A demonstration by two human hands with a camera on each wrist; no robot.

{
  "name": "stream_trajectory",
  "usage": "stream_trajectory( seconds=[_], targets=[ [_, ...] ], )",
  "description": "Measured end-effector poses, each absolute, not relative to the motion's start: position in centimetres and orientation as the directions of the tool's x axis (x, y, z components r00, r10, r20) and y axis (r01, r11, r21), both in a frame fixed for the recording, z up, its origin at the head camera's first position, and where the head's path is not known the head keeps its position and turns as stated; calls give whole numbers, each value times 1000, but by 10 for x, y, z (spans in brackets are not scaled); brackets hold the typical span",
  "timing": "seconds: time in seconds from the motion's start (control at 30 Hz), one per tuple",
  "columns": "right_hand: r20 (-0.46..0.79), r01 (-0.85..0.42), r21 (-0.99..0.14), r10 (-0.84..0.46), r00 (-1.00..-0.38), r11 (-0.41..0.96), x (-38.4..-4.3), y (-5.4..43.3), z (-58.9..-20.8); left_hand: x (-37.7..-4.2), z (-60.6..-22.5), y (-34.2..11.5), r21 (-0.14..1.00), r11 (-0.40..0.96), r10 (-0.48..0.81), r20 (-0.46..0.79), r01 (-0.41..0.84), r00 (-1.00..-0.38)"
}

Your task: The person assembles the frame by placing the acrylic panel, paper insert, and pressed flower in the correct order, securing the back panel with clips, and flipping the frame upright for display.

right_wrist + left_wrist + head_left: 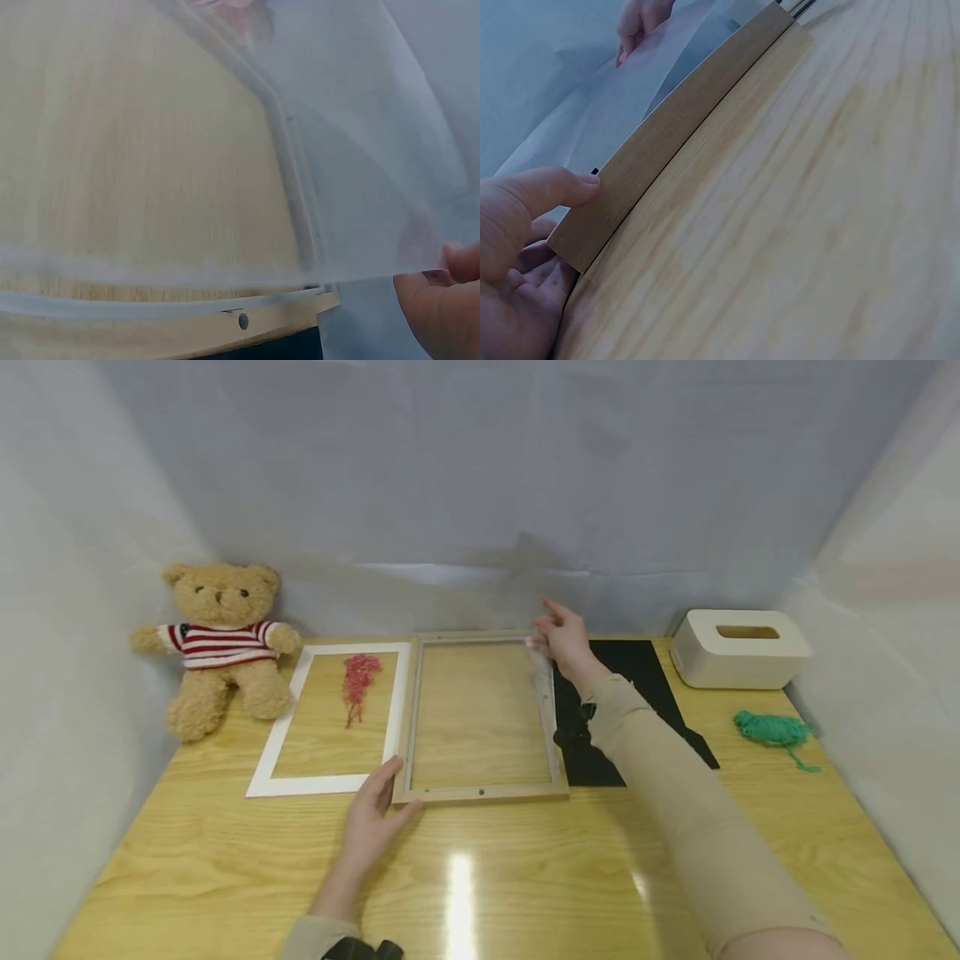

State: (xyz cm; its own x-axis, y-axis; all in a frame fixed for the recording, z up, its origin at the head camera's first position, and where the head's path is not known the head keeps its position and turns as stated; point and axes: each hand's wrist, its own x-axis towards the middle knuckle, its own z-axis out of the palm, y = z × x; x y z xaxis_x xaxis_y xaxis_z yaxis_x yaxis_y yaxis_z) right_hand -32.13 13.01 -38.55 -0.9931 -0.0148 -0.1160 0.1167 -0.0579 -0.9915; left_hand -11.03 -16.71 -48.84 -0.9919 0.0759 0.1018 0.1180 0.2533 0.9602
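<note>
A pale wooden picture frame (pixel 480 794) lies flat in the middle of the table. At its near left corner is my left hand (pixel 367 822); in the left wrist view the thumb (pixel 574 189) and curled fingers hold that corner from two sides. My right hand (pixel 564 639) is at the far right corner. Between thumb and finger it pinches the edge of a clear plastic sheet (pixel 367 195), lifted partly off the frame. Left of the frame, a white mat border (pixel 330 783) lies on the table, with a pink dried flower sprig (pixel 360 677) inside its opening.
A black backing board (pixel 626 664) lies right of the frame, partly hidden by my right arm. A teddy bear (pixel 225 643) sits at the back left. At the right are a white tissue box (pixel 738 647) and green yarn (pixel 772 728). White cloth hangs behind the table.
</note>
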Motion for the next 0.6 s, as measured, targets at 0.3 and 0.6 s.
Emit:
stream_trajectory(
  seconds=[0.3,0.6],
  targets=[
    [-126,127,-987,-16,-992,-97,-319,133,-389,-108,-487,-165,965,234,71,102,116,-992],
    [-131,131,-984,-8,-991,-124,-322,130,-392,-108,-485,-166,965,228,68,117,130,-991]
  ],
)
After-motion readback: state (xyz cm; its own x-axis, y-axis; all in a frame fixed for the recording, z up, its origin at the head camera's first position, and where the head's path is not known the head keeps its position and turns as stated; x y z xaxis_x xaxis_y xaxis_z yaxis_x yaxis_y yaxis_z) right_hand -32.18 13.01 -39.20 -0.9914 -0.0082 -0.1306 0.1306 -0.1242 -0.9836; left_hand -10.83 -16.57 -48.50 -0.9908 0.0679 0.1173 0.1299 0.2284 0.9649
